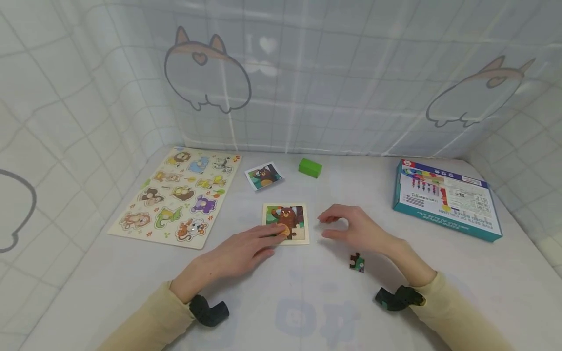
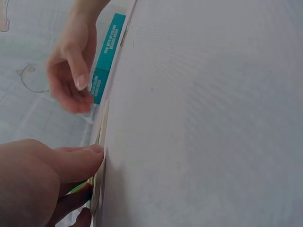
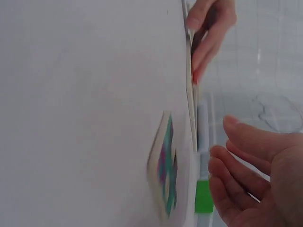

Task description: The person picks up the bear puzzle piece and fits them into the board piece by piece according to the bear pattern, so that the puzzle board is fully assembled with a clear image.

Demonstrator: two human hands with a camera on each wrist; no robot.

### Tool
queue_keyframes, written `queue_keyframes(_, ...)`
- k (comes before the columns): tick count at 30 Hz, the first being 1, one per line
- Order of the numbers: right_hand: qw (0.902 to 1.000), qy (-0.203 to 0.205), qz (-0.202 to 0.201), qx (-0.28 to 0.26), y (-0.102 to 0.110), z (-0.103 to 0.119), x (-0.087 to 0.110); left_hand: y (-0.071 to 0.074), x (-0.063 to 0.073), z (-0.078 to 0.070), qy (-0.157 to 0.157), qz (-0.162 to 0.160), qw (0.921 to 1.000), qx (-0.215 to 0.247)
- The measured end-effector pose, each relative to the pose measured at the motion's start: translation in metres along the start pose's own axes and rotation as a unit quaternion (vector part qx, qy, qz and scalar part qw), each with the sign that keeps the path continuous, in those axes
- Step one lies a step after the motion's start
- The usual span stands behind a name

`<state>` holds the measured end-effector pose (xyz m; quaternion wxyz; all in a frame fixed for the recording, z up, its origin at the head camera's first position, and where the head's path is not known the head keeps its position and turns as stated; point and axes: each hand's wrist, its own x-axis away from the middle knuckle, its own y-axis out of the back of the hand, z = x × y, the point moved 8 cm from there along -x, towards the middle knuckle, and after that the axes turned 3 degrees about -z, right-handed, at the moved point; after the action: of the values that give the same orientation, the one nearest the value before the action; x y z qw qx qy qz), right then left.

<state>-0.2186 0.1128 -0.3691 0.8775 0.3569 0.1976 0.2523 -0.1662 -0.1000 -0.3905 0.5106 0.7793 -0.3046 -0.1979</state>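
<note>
My left hand [image 1: 246, 248] rests on a small square bear puzzle [image 1: 300, 212], its fingers lying across the board's left part. In the left wrist view, the thumb [image 2: 80, 163] touches the edge of that board. The bear picture has a bare patch at its lower right corner. My right hand [image 1: 355, 226] hovers just right of the board, its fingers loosely bent and nothing between them. Below it on the table lies one loose puzzle piece [image 1: 360, 264], also seen close up in the right wrist view as a blurred piece [image 3: 165, 170].
A large animal puzzle board [image 1: 193, 183] lies at the left. Behind the bear puzzle are a bear picture card [image 1: 265, 176] and a green block [image 1: 310, 167]. At the right lies a boxed bead set [image 1: 448, 200]. A patterned curtain-like wall rises behind the table.
</note>
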Motion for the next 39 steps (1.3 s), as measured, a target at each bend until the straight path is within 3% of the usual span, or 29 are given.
queue_keyframes(10, 0.9992, -0.034, 0.019, -0.007, 0.027, -0.032, 0.044, 0.001, -0.001, 0.0, -0.001, -0.013, 0.9999, 0.01)
queue_keyframes(18, 0.9955, -0.012, 0.089, -0.031, 0.019, -0.038, 0.058, 0.0, -0.002, 0.002, 0.0, -0.014, 0.9999, 0.01)
queue_keyframes(25, 0.9912, -0.011, 0.13, -0.019, 0.01, -0.036, 0.061, 0.0, -0.002, 0.002, -0.002, -0.014, 0.9998, 0.016)
queue_keyframes(31, 0.9932, 0.02, 0.114, -0.013, 0.012, -0.031, 0.059, 0.0, -0.001, 0.002, 0.0, -0.013, 0.9998, 0.014)
queue_keyframes(36, 0.9972, 0.034, 0.066, 0.007, 0.019, -0.033, 0.057, -0.001, -0.001, 0.003, 0.009, -0.007, 0.9998, 0.015)
queue_keyframes(39, 0.999, 0.022, 0.035, 0.019, 0.025, -0.037, 0.056, -0.001, -0.001, 0.003, 0.01, -0.008, 0.9998, 0.015)
